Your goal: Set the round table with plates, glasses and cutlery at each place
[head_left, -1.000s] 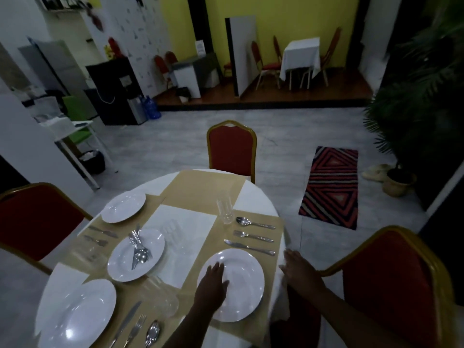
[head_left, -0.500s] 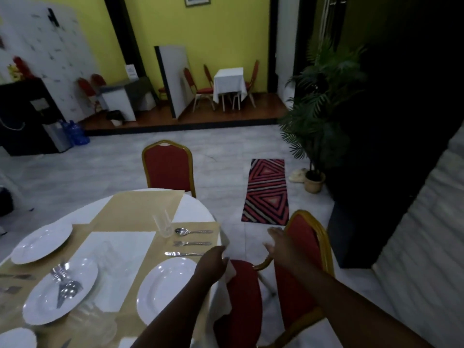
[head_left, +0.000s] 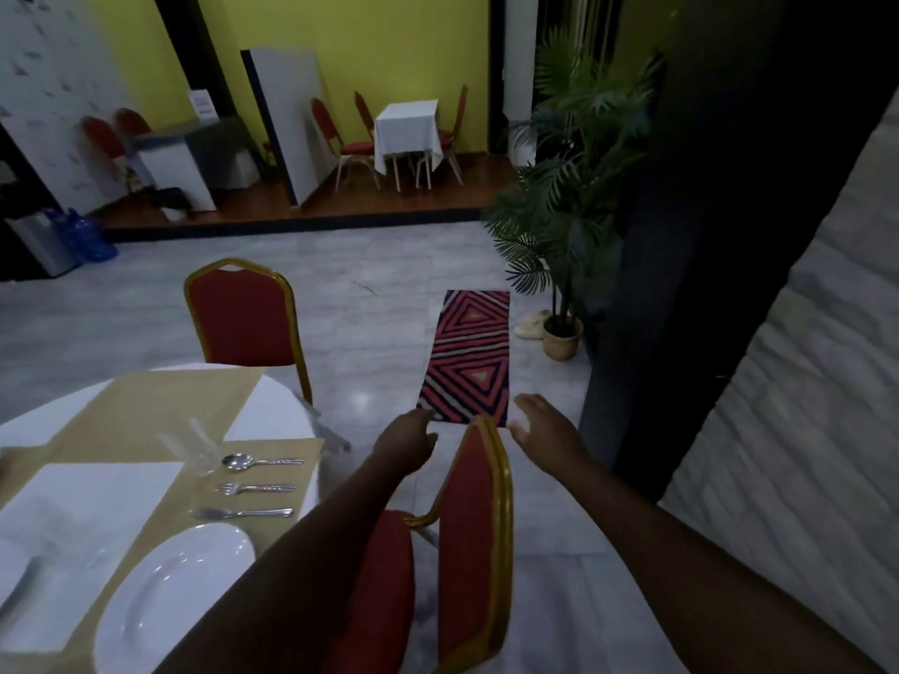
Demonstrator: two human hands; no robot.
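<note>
The head view shows both arms stretched forward over a red chair [head_left: 467, 542] with a gold frame, which stands just beside the round desk [head_left: 272, 401]. The left hand [head_left: 406, 442] hangs to the left of the chair's top rail, with fingers loosely curled downward, and its grip holds nothing. The right hand [head_left: 547, 430] is on the other side of the rail, fingers spread and relaxed, also with nothing in its grip; whether it touches the rail I cannot tell. The chair back stands between the two hands, seen edge-on, and its seat faces the desk. To the left of the left hand lies the place setting: a spoon [head_left: 260, 462], a fork [head_left: 255, 488] and a knife [head_left: 243, 513], parallel to each other, long axes across the view, handles pointing toward the desk edge and the hand. A clear glass [head_left: 202, 452] stands upright just left of the spoon bowl. A white plate [head_left: 170, 595] lies below the knife, near the left forearm and close to the desk edge. A second red chair [head_left: 243, 321] stands at the far side of the desk. Beyond the hands the grey floor [head_left: 365, 342] is open, with a striped rug [head_left: 469, 357] ahead and a potted plant [head_left: 566, 201] to the right of it. A dark pillar [head_left: 681, 284] closes the room on the right of the right hand.
</note>
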